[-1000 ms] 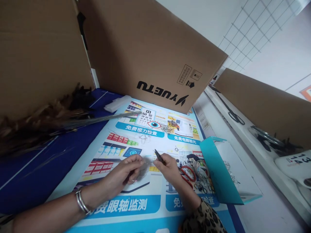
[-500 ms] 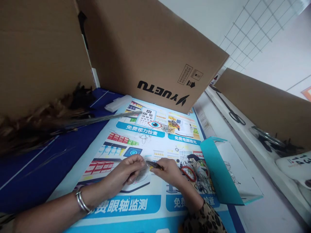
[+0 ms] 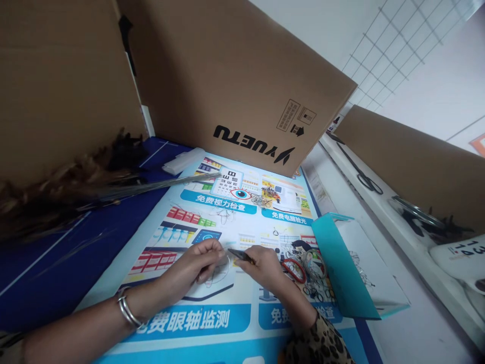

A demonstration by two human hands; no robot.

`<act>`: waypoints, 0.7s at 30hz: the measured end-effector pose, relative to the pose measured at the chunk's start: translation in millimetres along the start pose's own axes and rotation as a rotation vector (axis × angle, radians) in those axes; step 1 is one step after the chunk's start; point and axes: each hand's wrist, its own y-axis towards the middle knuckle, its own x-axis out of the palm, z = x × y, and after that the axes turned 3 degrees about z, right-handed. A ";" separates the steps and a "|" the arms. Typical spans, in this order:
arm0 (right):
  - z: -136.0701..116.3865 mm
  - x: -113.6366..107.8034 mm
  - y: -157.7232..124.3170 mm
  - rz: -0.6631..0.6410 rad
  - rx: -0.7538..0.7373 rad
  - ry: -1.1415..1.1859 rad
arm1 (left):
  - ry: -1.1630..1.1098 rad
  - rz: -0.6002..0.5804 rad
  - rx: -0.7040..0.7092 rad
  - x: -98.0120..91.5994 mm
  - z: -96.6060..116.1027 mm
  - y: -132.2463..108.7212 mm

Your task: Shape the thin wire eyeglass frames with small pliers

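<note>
A: What is at the left of the frame?

B: A brown, fluffy pile [image 3: 76, 187]. A bunch of long, thin strands [image 3: 170, 183] points from it toward the middle.

A: And then?

B: The left hand [image 3: 204, 259], just below the middle. Its fingers are pinched tight. They seem to hold a thin wire [image 3: 229, 263], but it is so fine and pale that I can't be sure.

A: Where is the wire?

B: It curves between the two hands, near the middle of the frame.

A: What comes next?

B: A dark tool [image 3: 240, 255], its tip close to the wire. The right hand [image 3: 263, 264] has its fingers wrapped snugly around it.

A: So which step is this?

B: I think it's working the wire with the tool. That calls for a firm pinch and a well-aimed tip.

A: And farther right?

B: A red handle [image 3: 304, 274], then a blue-green box [image 3: 343, 273].
</note>
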 end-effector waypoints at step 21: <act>-18.0 -21.0 -0.7 -0.065 0.072 -0.125 | 0.056 0.158 0.086 4.6 -11.4 -0.7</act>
